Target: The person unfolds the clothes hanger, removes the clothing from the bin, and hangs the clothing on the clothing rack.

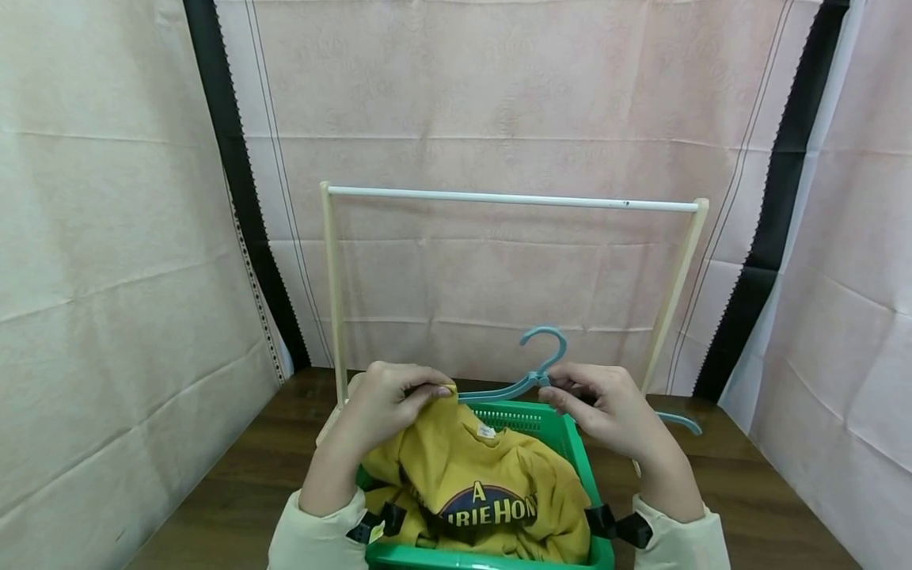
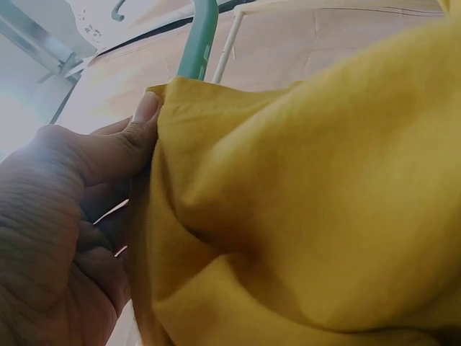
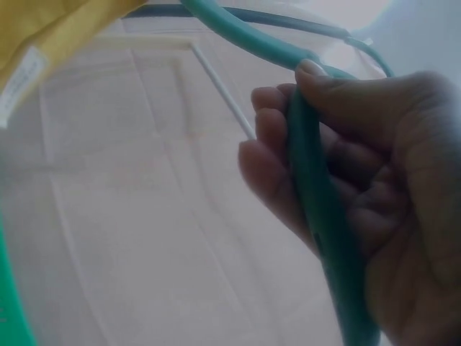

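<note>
A yellow shirt [image 1: 492, 467] with a dark printed emblem and lettering lies bunched in a green basket [image 1: 583, 463]. My left hand [image 1: 388, 404] pinches the shirt's edge between thumb and fingers, lifting that part above the basket. In the left wrist view, the cloth [image 2: 288, 194] fills most of the picture. A blue hanger [image 1: 509, 391] is held by my right hand [image 1: 606, 400] just below its upright hook. The hanger's left arm reaches to the raised cloth, where its tip is hidden; its right arm sticks out beyond my right wrist.
Behind the basket stands a cream-coloured rack with a white horizontal bar [image 1: 499, 196]. Everything sits on a dark wooden table [image 1: 228, 483]. Pale cloth walls [image 1: 456, 95] with black strips enclose the back and both sides.
</note>
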A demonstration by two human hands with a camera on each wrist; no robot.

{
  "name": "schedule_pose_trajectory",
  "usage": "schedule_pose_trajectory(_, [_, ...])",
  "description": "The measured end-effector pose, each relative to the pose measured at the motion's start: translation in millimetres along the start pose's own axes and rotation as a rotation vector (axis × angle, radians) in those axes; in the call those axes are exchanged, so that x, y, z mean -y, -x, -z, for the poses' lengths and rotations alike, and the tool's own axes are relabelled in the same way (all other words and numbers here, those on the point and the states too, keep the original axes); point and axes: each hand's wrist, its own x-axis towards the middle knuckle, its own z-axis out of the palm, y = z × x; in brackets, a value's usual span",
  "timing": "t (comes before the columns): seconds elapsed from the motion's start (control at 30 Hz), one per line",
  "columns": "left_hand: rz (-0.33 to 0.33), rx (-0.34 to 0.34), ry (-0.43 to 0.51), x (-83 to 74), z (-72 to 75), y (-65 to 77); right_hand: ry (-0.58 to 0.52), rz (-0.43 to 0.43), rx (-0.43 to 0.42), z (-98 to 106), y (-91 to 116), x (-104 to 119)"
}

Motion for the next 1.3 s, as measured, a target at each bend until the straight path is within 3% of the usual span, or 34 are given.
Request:
schedule_pose_trajectory(0.2, [-0.027,-0.041,-0.014,1.5,-2.8,-0.6,-0.042,0.002,0.028,1,1,-1])
schedule_pose_trajectory(0.37, [0.045,-0.133,-0.111,-0.5,-0.5,0.0,-0.066,0.049,0.039,2,1,-1])
schedule_pose_trajectory(0.5, [0.104,-0.205,-0.112,0.3,1.8,0.8,-0.100,0.048,0.060,2,2,0])
schedule_pose_trajectory(0.67, [0.072,-0.225,-0.092,3.0,2.1,-0.8,-0.104,0.009,0.071,2,2,2])
schedule_pose_trajectory(0.73, [0.070,-0.305,-0.124,3.2,3.0,-2.5,-0.111,-0.004,0.070,3,2,3])
schedule_pose_trajectory(0.87, [0.109,-0.547,-0.170,1.7,6.5,-5.5,-0.136,-0.011,0.088,4,1,3])
schedule_pose_trajectory(0.93, [0.120,-0.592,-0.159,0.8,7.7,-6.1,-0.134,-0.015,0.105,4,1,3])
schedule_pose_trajectory(1.03, [0.083,-0.524,-0.120,0.8,7.0,-5.3,-0.126,-0.024,0.117,4,1,3])
schedule_pose_trajectory(1.17, [0.038,-0.321,-0.045,0.8,1.8,-3.9,-0.092,-0.016,0.073,4,2,3])
schedule_pose_trajectory(1.3, [0.063,-0.179,-0.018,-2.5,-2.3,-4.0,-0.059,-0.006,0.030,3,1,4])
